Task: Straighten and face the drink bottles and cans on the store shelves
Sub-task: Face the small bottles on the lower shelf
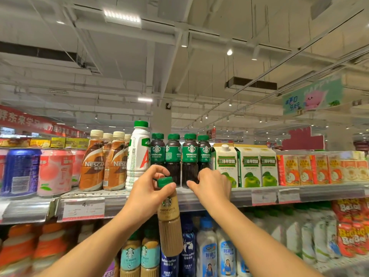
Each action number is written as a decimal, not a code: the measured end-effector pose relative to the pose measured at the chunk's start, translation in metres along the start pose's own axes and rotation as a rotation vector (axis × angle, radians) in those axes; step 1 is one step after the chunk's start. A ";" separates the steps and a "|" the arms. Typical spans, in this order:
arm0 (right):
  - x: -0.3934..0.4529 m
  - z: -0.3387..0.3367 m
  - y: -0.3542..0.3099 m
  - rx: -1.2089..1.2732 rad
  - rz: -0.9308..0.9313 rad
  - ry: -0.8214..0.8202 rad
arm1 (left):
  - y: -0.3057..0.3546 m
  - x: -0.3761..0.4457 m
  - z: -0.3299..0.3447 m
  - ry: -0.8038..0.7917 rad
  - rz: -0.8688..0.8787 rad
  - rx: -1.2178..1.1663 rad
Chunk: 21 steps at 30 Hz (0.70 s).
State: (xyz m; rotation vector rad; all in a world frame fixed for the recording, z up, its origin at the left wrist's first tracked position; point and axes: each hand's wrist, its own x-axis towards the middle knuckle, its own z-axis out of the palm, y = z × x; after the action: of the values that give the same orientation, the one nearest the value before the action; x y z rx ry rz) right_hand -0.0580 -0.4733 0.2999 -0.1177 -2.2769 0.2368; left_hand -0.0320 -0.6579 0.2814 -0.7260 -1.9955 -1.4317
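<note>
Up at the top shelf [199, 193], both hands are raised in front of the row of dark coffee bottles [180, 156], four green-capped ones standing upright side by side, labels mostly facing out, second one turned a bit

Left hand [148, 193]: grip pinched around the neck of a latte bottle [169, 222], just under its green cap [164, 181]. That bottle is off the shelf, held in the air in front of the shelf edge, roughly upright with a slight tilt, label reading "cheese latte" facing the camera. Its lower half hangs in front of the shelf below

Right hand [212, 185]: fingers curled around the base of the rightmost dark coffee bottles, thumb pointing left along the shelf front. Fingertips are hidden behind the bottles, so can't tell if the grip is actually clamped on one or just resting against it

Left of the dark row: a taller white bottle [137, 154] with green cap, touching the first dark one, then brown coffee bottles [103, 162], then pink cans [55, 172] and a blue can [21, 170]. Right of the row: green-apple cartons [246, 164], just beside the last dark bottle, then orange juice boxes [319, 169]

Lower shelf: teal-label coffee bottles [139, 254] and white-and-blue bottles [207, 248], partly behind the arms
</note>
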 end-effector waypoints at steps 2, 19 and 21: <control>0.002 0.005 -0.002 -0.003 -0.007 0.006 | 0.000 0.000 -0.001 -0.014 0.002 0.004; -0.003 0.026 0.025 -0.030 -0.021 0.216 | -0.004 0.004 0.001 -0.032 0.007 0.045; 0.000 0.027 0.022 -0.043 -0.013 0.200 | -0.005 0.004 0.001 -0.031 0.005 0.057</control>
State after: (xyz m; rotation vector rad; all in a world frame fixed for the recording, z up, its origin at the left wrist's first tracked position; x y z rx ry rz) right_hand -0.0786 -0.4556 0.2782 -0.1422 -2.0832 0.1617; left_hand -0.0385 -0.6577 0.2806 -0.7325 -2.0480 -1.3623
